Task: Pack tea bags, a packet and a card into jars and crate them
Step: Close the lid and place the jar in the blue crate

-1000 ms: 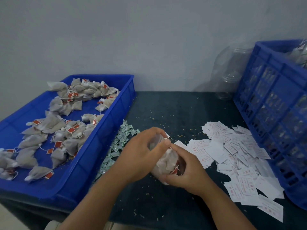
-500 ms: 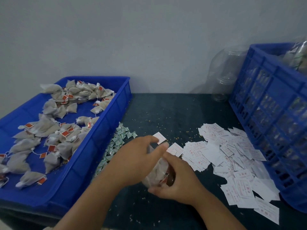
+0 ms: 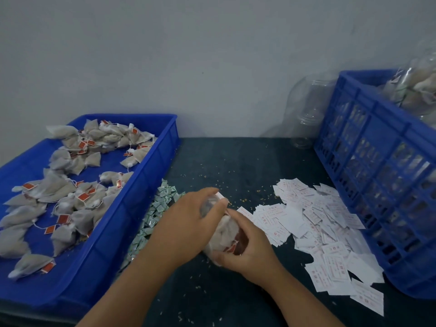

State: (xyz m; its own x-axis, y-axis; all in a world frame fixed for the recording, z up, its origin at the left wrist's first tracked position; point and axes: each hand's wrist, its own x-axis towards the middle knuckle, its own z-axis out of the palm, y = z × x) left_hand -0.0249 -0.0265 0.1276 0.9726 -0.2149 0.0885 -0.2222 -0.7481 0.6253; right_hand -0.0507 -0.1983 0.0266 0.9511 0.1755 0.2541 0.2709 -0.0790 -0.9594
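Left hand curls over the upper end of one clear plastic jar stuffed with tea bags. A small white card shows at its fingertips by the jar's mouth; whether it is pinched cannot be told. The right hand grips the jar's lower body, which lies tilted between the two hands.

Far left of the jar, one shallow blue plastic tray holds a few dozen grey-beige pyramid tea bags with red tags, too overlapped to count. Just left of the jar lies a strip of many small green-and-white packets. Just right of it spreads a heap of white paper cards with red print, uncountable. Beyond, by the wall, is one empty clear jar. Far right, one blue slotted plastic crate holds filled jars, number unclear.
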